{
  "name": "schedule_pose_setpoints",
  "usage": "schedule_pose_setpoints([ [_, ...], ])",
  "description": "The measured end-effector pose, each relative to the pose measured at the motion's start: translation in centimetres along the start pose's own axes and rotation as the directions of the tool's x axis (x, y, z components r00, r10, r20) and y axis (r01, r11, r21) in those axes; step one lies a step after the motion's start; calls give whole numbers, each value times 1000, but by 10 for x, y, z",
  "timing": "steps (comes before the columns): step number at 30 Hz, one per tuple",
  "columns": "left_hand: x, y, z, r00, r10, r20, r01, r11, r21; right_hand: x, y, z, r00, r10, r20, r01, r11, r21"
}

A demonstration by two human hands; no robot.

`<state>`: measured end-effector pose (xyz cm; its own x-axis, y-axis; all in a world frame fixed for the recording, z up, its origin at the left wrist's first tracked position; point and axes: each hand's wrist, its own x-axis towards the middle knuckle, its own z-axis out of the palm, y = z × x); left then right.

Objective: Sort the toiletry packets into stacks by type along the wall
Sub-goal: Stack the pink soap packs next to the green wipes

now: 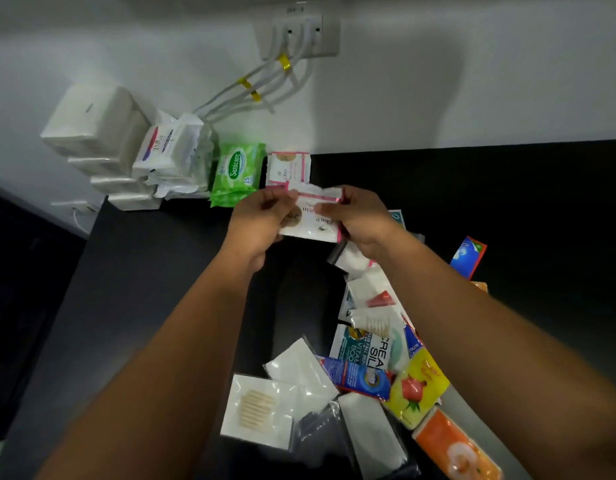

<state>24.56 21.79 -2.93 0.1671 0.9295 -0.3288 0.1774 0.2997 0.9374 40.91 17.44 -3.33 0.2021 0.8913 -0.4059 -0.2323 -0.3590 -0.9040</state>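
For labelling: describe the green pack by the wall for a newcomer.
Below the wall socket, packs line the back of the black counter. The wipes pack sits between white Dove packs and a pink-edged sachet; it alone is green, lettered Sanicare.

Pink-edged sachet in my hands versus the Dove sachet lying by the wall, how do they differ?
The held sachet is up off the table, pinched by the left hand and right hand; the Dove sachet lies by the wall beside the green Sanicare pack. The hands cover the held sachet's ends, while the Dove sachet is untouched. Both are white with pink edging, seemingly one type.
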Motion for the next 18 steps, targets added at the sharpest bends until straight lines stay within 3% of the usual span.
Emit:
schedule_pose_setpoints([
  [4, 4, -8, 10, 975, -198, 98, 210, 968, -133, 24, -1, 16, 994, 92, -58, -78, 975, 208],
  [7, 19, -11, 17, 986, -165, -41, 151, 961, -233, 38, 1, 20, 990, 70, -124, -53, 989, 136],
  [8, 28, -10, 16, 986, -111, -121, 86, 978, -192, 43, 1, 19, 989, 47, -140, -36, 996, 81],
  [11, 56, 4, 5, 955, 184, -232, -129, 964, 233, 63, -5, 18, 985, -15, -170, 11, 1000, -27],
  [14, 87, 26, -6, 900, 412, -140, -259, 765, 589, 86, -14, 22, 983, -72, -167, 49, 989, -139],
  [18, 130, 32, -11, 893, 448, 33, -245, 424, 872, 121, -21, 28, 978, -84, -192, 39, 972, -231],
])
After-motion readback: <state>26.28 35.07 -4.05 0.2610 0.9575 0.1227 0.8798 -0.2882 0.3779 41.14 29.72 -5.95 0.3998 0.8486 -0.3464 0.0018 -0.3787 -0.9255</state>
